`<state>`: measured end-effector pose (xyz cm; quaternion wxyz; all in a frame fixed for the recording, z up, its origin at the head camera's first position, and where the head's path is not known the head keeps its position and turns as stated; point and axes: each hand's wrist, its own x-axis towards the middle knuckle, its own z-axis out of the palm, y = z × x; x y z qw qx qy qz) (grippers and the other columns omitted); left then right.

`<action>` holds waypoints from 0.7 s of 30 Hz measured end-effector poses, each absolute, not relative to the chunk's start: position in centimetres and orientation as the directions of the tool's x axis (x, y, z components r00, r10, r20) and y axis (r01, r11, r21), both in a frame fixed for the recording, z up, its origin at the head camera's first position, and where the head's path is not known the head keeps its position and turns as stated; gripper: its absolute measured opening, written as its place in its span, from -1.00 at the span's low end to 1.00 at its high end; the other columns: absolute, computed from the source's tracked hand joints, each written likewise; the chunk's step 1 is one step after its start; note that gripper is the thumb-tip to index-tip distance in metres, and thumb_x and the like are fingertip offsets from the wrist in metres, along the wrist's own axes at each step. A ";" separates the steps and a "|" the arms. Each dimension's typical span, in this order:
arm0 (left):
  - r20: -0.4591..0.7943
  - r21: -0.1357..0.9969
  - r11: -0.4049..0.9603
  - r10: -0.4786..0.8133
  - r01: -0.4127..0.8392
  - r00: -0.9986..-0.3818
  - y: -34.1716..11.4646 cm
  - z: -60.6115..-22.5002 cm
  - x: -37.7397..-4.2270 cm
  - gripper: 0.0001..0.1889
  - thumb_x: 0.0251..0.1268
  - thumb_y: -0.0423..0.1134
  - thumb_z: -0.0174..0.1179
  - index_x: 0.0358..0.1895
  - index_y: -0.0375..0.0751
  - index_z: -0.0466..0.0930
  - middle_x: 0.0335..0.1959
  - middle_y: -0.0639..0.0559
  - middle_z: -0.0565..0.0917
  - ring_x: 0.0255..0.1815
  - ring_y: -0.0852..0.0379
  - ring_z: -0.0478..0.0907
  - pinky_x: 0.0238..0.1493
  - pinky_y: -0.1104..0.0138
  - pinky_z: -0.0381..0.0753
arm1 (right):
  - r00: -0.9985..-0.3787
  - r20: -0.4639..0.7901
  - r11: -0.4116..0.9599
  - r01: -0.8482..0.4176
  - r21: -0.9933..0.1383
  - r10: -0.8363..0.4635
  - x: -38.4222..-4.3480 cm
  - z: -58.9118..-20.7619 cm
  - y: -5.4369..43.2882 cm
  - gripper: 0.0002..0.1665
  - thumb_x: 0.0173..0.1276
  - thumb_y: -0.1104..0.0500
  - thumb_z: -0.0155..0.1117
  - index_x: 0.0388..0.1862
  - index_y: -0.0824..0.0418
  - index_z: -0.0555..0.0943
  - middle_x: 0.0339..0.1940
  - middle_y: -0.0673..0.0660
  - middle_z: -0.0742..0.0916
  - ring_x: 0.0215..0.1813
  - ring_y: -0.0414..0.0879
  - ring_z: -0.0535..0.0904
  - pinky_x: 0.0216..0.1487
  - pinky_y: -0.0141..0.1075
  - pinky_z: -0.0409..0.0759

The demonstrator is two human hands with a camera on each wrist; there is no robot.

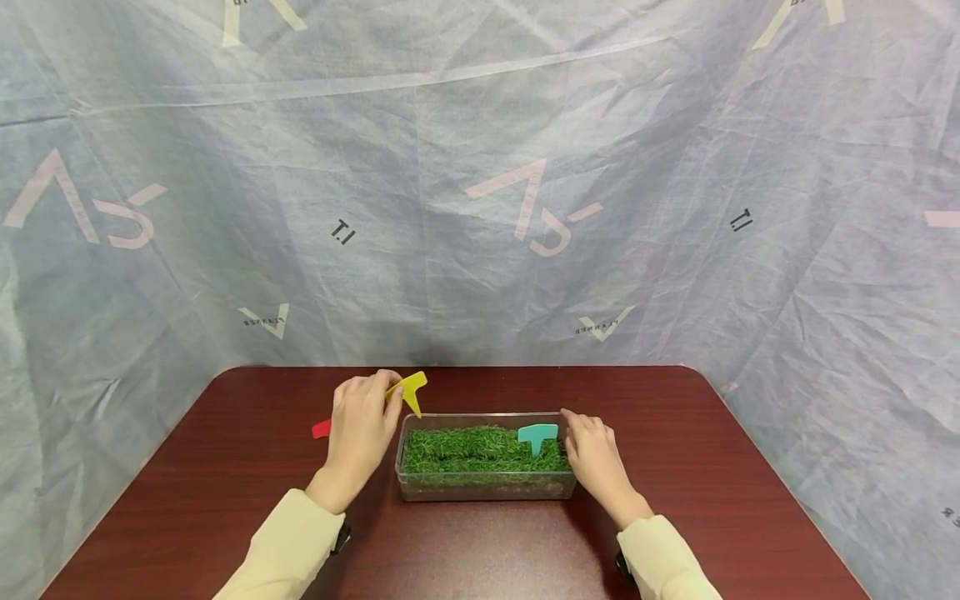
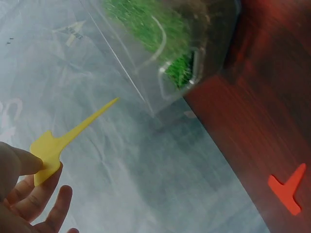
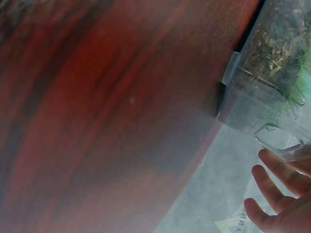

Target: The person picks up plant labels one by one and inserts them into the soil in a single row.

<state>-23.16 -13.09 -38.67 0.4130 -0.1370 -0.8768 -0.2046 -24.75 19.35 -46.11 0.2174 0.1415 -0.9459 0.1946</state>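
My left hand (image 1: 363, 421) pinches a yellow T-shaped plant label (image 1: 412, 390) by its wide head, between thumb and fingers. The label's stem points toward the near left corner of a clear plastic box (image 1: 487, 487) in the left wrist view. Green grass (image 1: 465, 446) fills this box, and a teal plant label (image 1: 537, 435) stands upright in it toward the right end. At that right end, my right hand (image 1: 597, 462) lies against the box, its fingers loosely extended by the rim and the end cutout in the right wrist view.
A red plant label (image 2: 290, 190) lies on the dark red wooden table (image 1: 480, 550), left of the box and partly behind my left hand in the head view. Grey printed cloth (image 1: 420, 208) hangs behind the table and along both sides.
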 end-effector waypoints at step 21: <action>0.724 0.242 0.844 0.171 0.479 -0.668 -8.4 -40.3 -22.8 -0.94 0.19 -0.25 0.19 -0.29 -0.05 0.53 -0.47 0.17 0.63 -0.36 0.11 0.47 0.00 0.11 0.39 | -0.878 0.445 0.885 -0.340 -0.317 -0.178 -24.7 -46.0 19.3 -0.58 0.29 0.30 0.12 0.14 0.29 0.46 -0.12 0.20 0.66 -0.01 0.15 0.50 0.03 0.13 0.38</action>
